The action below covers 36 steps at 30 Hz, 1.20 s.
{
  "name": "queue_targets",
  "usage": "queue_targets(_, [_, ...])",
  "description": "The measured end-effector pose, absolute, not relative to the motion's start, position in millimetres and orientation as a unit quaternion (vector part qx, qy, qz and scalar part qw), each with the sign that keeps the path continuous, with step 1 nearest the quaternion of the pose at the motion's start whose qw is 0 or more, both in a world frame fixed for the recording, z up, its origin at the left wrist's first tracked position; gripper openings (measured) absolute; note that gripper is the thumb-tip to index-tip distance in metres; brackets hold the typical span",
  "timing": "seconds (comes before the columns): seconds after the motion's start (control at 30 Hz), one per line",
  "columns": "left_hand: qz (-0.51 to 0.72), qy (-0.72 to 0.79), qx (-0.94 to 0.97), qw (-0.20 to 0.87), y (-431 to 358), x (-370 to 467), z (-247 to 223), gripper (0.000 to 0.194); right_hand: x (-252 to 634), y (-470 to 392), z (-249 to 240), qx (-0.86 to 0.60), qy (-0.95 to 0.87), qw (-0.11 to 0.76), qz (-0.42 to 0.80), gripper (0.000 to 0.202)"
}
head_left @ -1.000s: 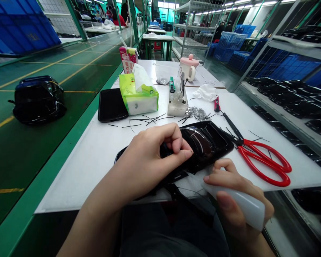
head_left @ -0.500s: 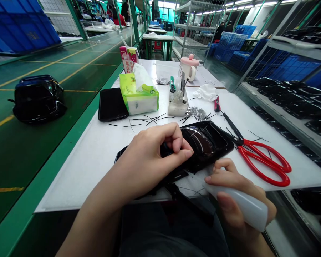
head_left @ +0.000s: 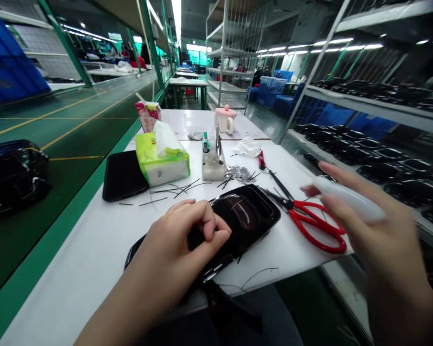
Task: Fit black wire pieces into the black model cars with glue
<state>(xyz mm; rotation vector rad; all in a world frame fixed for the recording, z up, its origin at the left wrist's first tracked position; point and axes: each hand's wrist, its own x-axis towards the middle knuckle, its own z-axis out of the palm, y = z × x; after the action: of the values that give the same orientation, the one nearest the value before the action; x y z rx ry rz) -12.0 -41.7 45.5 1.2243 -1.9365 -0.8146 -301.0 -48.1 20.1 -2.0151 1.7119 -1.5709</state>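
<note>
My left hand (head_left: 173,245) lies over a glossy black plastic car-shaped shell (head_left: 252,206). Its thumb and forefinger are pinched together above the surface; whatever is between them is too small to make out. My right hand (head_left: 389,235), blurred by motion, is raised off the table's right side, gripping a translucent white squeeze bottle (head_left: 357,196). Below and left of that hand lie red-handled scissors (head_left: 319,226), their blades pointing toward the shell. A black strap-like piece (head_left: 234,305) hangs at the table's front edge beneath the shell.
On the white table (head_left: 79,254) are a dark tablet-like slab (head_left: 124,175), a tissue pack (head_left: 164,161), a small holder with tools (head_left: 213,168), black wire scraps (head_left: 182,190), a red cutter (head_left: 261,160) and a lidded mug (head_left: 225,120). Shelves (head_left: 368,108) stand right; a green conveyor (head_left: 72,187) runs left.
My right hand has lifted the bottle away from the shell, up and to the right over the scissors. My left hand keeps its pinch on the shell. The view has shifted right and tilted up.
</note>
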Motion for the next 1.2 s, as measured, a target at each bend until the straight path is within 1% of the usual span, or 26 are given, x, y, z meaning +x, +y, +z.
queue_targets(0.03, [-0.296,-0.755,0.47,0.349,-41,-12,44,0.032,-314,-67,25,-0.671,0.595,0.041,-0.44,0.043])
queue_targets(0.1, [-0.272,-0.768,0.465,0.346,-40,-13,42,0.03,-338,-104,31,-0.692,0.619,0.068,-0.366,0.045])
queue_targets(0.13, [-0.266,-0.774,0.461,0.342,-39,-13,41,0.028,-348,-121,31,-0.703,0.625,0.08,-0.33,0.041])
queue_targets(0.27, [-0.272,-0.792,0.451,0.309,-35,-16,41,0.024,-367,-168,22,-0.715,0.644,0.09,-0.256,0.024])
queue_targets(0.37, [-0.276,-0.795,0.453,0.295,-34,-17,45,0.024,-371,-182,12,-0.709,0.662,0.09,-0.225,0.024])
queue_targets(0.53, [-0.277,-0.797,0.449,0.295,-34,-14,44,0.024,-378,-186,7,-0.699,0.677,0.077,-0.218,0.028])
queue_targets(0.6, [-0.275,-0.795,0.449,0.3,-34,-12,39,0.024,-383,-180,10,-0.688,0.686,0.063,-0.228,0.033])
queue_targets(0.7, [-0.258,-0.794,0.456,0.308,-33,-11,32,0.024,-384,-158,19,-0.665,0.702,0.007,-0.255,0.047])
queue_targets(0.73, [-0.25,-0.793,0.46,0.311,-34,-11,30,0.024,-381,-148,21,-0.663,0.701,-0.013,-0.26,0.048])
queue_targets(0.8, [-0.239,-0.797,0.459,0.312,-34,-12,30,0.024,-370,-127,25,-0.687,0.682,-0.034,-0.25,0.04])
queue_targets(0.87, [-0.232,-0.803,0.45,0.313,-35,-13,33,0.023,-357,-110,25,-0.737,0.641,-0.021,-0.216,0.027])
queue_targets(1.0, [-0.232,-0.803,0.441,0.327,-36,-17,40,0.021,-336,-99,21,-0.795,0.582,-0.005,-0.169,0.019])
queue_targets(1.07, [-0.245,-0.79,0.447,0.341,-35,-18,43,0.021,-329,-96,21,-0.806,0.565,-0.012,-0.179,0.017])
queue_targets(1.2, [-0.31,-0.755,0.459,0.35,-33,-18,45,0.026,-312,-74,24,-0.845,0.475,-0.011,-0.247,0.014])
